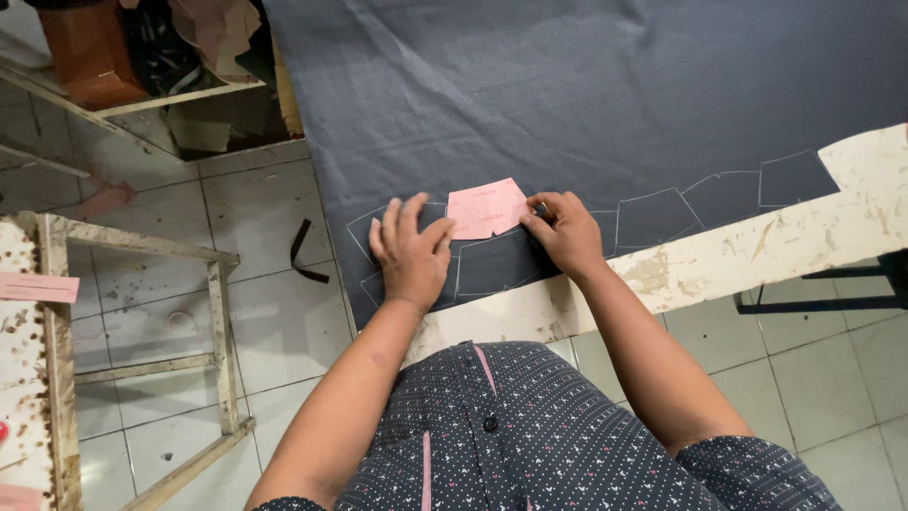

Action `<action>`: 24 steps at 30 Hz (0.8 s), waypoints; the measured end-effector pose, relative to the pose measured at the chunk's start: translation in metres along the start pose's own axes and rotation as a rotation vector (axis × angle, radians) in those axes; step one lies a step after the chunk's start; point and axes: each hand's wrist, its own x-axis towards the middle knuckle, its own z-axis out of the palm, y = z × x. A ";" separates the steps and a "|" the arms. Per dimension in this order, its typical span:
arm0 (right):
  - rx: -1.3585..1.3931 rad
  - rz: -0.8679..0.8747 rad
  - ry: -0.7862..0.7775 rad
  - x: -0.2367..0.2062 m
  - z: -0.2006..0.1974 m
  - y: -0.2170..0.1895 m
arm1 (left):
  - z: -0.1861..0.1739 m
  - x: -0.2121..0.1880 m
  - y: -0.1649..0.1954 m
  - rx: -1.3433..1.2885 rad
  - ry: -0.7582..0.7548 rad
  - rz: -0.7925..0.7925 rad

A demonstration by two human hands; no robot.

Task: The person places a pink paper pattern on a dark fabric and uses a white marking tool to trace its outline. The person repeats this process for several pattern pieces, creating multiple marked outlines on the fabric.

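A pink paper pattern piece (486, 208) lies on dark grey fabric (586, 85) spread over a worn white table (757, 251). My left hand (410, 251) lies flat on the fabric, fingers spread, just left of the pattern and touching its left edge. My right hand (565, 230) rests at the pattern's right edge with fingers curled, apparently pinching a small marker that I cannot make out. Several white chalk outlines (653, 218) of the same shape run along the fabric's near edge.
A rough wooden frame (222, 331) stands on the tiled floor at left, with a pink paper strip (38, 287) on its top. A black scrap (305, 251) lies on the tiles. Cluttered shelving (142, 57) sits at upper left. A dark metal stand (823, 303) is at right.
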 end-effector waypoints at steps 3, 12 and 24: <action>-0.006 0.003 -0.007 -0.001 -0.002 -0.002 | 0.007 0.001 0.001 0.037 -0.081 0.180; 0.323 0.214 -0.082 0.008 -0.017 0.019 | 0.002 0.010 -0.013 -0.248 -0.153 0.217; 0.046 0.109 0.074 -0.002 -0.005 0.012 | -0.005 0.028 -0.023 -0.389 -0.232 0.155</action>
